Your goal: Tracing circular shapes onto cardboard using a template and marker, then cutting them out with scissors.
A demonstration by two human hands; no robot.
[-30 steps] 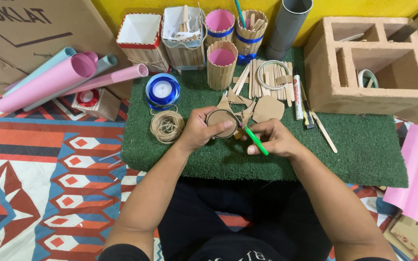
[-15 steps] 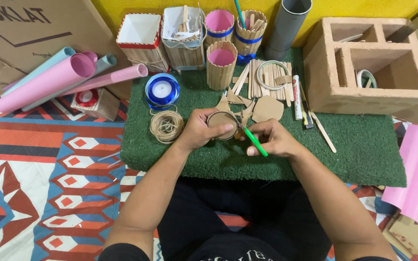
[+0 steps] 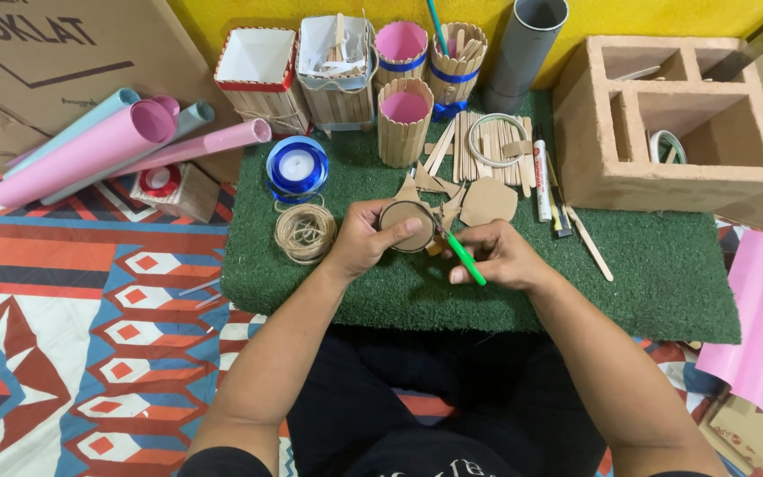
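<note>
My left hand (image 3: 366, 237) grips a short round cardboard tube (image 3: 406, 226), its flat brown end facing up, over the green grass mat (image 3: 664, 283). My right hand (image 3: 498, 256) holds green-handled scissors (image 3: 464, 256) whose blades meet the tube's right edge. Both hands hover close together above the mat's middle. Cardboard offcuts (image 3: 486, 201) lie just beyond them.
A twine ball (image 3: 305, 233) and a blue ribbon spool (image 3: 297, 166) lie left of my hands. Stick-clad cups (image 3: 404, 121), a grey pipe (image 3: 525, 51) and loose wooden sticks (image 3: 487, 146) stand behind. A wooden box shelf (image 3: 673, 124) sits right; pink paper rolls (image 3: 108, 146) lie left.
None of note: both hands stay in place around the tube, with only a slight shift of the scissors.
</note>
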